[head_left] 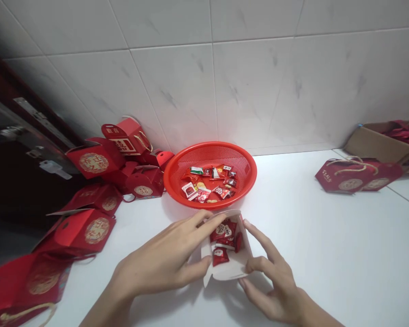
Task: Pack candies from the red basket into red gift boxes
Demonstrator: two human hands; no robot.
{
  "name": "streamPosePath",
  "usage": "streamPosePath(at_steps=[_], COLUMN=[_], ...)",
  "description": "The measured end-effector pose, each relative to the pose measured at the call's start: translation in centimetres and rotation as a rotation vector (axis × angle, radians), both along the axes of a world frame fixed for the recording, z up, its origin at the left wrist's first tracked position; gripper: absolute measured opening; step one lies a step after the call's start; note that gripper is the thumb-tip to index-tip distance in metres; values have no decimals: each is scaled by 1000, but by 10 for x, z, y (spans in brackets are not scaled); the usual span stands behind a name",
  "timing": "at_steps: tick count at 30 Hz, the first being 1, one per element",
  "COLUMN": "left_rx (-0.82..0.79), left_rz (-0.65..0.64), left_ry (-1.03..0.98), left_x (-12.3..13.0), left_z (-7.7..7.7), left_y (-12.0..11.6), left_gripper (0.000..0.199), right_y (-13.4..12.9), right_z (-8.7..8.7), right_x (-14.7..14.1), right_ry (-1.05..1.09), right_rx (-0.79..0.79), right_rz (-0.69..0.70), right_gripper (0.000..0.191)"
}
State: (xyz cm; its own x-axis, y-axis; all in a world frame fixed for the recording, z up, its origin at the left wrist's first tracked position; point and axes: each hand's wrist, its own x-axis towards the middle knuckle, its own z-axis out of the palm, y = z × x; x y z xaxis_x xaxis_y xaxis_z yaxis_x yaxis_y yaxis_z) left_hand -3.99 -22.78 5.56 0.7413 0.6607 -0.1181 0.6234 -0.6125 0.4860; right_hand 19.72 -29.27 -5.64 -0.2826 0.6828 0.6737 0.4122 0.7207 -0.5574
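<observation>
Near the middle of the surface (310, 254), an open box (236, 265) holds red-wrapped sweets (220, 255). The left hand's (165, 256) grip is closed on its left and far edges; the right hand (276, 277) pinches its near right corner. Just beyond sits a red basket (209, 153) of assorted sweets (202, 196). Red gift boxes (85, 231) crowd the left; a carton (373, 143) stands far right.

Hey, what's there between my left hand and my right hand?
In the head view, an open box with red-wrapped candies inside sits between your left hand and right hand; both hands touch it.
</observation>
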Motion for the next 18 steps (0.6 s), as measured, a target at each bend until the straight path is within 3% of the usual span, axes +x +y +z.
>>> streamPosePath(at_steps=[10, 18], left_rx=[-31, -80], left_rz=[0, -11], left_ry=[-28, -54], left_x=[-1, -7], left_z=[-2, -1], left_y=[4, 4], left_gripper=[78, 95], right_y=[3, 3], right_z=[-3, -1], right_x=[0, 1], right_ry=[-13, 5], right_rx=[71, 94], right_rz=[-12, 19], right_gripper=[17, 11])
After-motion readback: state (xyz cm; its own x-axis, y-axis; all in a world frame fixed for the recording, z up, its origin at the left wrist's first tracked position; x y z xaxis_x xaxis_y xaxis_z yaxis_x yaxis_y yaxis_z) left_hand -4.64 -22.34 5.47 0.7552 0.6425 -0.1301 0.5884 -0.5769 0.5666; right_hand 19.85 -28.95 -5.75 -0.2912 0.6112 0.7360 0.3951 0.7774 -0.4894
